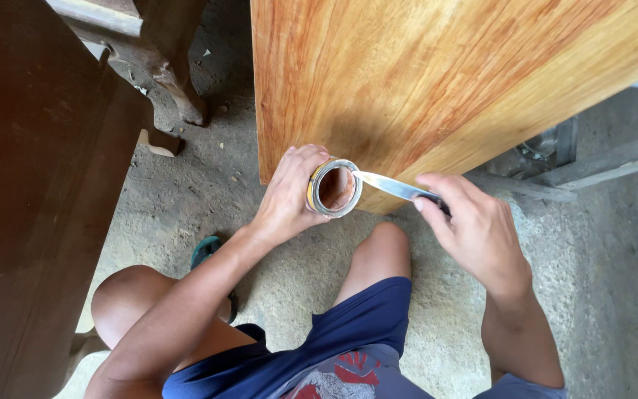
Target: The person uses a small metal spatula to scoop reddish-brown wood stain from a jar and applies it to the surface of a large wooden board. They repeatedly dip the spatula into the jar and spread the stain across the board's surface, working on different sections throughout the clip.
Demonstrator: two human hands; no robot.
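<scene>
Crouched on the concrete floor [186, 199], my left hand [286, 196] wraps a small, light, rigid tin [334, 188] by its sidewall while my right hand [474, 229], at three o'clock, pinches a stiff putty knife [393, 186] at the handle, beneath the wooden panel [422, 74].

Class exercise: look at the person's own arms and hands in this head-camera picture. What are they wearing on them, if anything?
Both forearms are bare to the elbow and beyond, with no sleeves in view. The left hand and the right hand wear no gloves. No rings, watch or wristband can be seen on either wrist or on the visible fingers. No markings or bandages show.
</scene>
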